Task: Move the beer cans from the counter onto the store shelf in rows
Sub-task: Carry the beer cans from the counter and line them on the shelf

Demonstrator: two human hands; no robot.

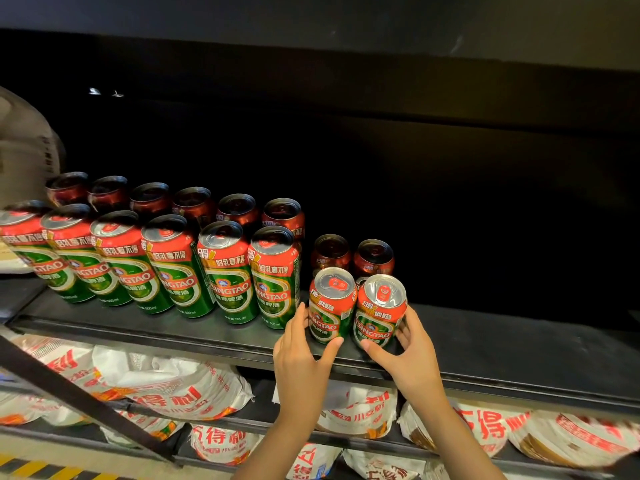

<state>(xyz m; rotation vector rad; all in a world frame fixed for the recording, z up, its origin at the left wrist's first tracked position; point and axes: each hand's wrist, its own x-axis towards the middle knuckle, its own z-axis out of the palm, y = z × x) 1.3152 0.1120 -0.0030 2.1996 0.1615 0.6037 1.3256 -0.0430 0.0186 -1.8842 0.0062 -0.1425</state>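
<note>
Red and green Tsingtao beer cans stand in two rows on the black store shelf. Several tall cans fill the front row at left, with more behind them. My left hand grips a shorter can at the row's right end. My right hand grips another short can just right of it. Both cans rest on the shelf near its front edge. Two more short cans stand right behind them.
The shelf runs on dark and bare to the right of my hands. Below it, a lower shelf holds white bags with red print. A dark diagonal bar crosses at lower left. A pale sack sits at the far left.
</note>
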